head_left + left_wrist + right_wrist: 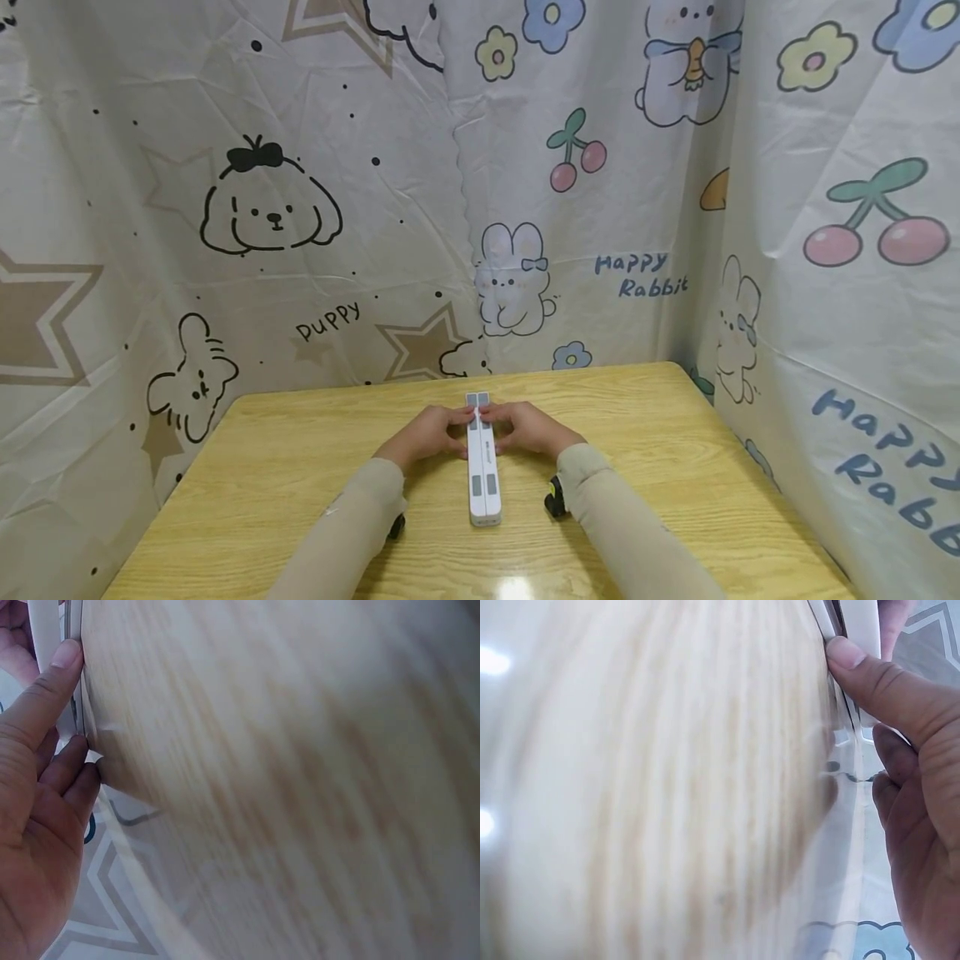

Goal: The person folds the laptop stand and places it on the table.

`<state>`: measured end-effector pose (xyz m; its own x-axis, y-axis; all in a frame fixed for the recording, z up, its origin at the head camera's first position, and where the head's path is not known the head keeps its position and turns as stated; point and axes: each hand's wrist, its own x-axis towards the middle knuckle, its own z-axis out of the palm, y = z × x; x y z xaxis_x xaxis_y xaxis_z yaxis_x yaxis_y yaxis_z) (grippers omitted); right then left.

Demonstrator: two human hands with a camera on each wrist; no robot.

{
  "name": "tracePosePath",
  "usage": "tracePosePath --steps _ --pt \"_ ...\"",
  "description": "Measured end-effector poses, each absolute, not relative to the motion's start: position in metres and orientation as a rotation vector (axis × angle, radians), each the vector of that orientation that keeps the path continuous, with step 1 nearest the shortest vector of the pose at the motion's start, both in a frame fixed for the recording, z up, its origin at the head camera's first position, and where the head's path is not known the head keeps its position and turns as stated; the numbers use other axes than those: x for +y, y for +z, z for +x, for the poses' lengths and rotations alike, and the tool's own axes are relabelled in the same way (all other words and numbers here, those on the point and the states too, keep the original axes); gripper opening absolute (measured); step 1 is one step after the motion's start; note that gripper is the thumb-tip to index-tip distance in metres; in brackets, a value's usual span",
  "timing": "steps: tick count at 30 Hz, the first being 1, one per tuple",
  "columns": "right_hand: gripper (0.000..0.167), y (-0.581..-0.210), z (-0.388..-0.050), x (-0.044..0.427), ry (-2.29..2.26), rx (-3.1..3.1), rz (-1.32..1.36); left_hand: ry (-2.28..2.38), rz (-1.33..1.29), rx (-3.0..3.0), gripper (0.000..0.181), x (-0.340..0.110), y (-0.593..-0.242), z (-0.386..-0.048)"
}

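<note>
A folded white laptop stand (476, 460) with grey pads lies lengthwise on the wooden table, pointing away from me. My left hand (427, 433) grips its left side, the thumb on the lower edge and the other fingers toward the far half. Opposite it, my right hand (532, 429) holds the right side in much the same way. In the left wrist view the thumb of the left hand (34, 802) presses the edge of the stand (46, 634). The right wrist view has the right thumb (847, 656) against the stand's other edge. Some fingertips are hidden behind the stand.
The yellow wood-grain table (315, 467) extends around the stand on both sides. Behind it and at the sides hangs a printed curtain (405, 217) with puppies, rabbits and cherries. A black wrist strap (555, 498) shows below the right sleeve.
</note>
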<state>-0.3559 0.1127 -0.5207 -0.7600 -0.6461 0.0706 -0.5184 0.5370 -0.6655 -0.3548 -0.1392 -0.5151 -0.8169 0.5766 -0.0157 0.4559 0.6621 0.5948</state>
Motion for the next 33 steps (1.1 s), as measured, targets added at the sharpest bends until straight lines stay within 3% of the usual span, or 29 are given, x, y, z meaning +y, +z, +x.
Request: tracePosePath --steps 17,24,33 --pt "0.055 -0.513 -0.344 0.110 -0.878 2.624 -1.065 0.823 0.811 2.660 0.075 -0.136 -0.511 -0.344" --pt "0.043 -0.510 -0.338 0.110 -0.828 2.692 -1.020 0.780 0.798 2.699 0.056 -0.140 -0.506 -0.342" --pt "0.038 -0.524 -0.310 0.118 -0.867 2.770 -0.920 0.929 0.793 2.719 0.046 -0.151 -0.512 -0.307"
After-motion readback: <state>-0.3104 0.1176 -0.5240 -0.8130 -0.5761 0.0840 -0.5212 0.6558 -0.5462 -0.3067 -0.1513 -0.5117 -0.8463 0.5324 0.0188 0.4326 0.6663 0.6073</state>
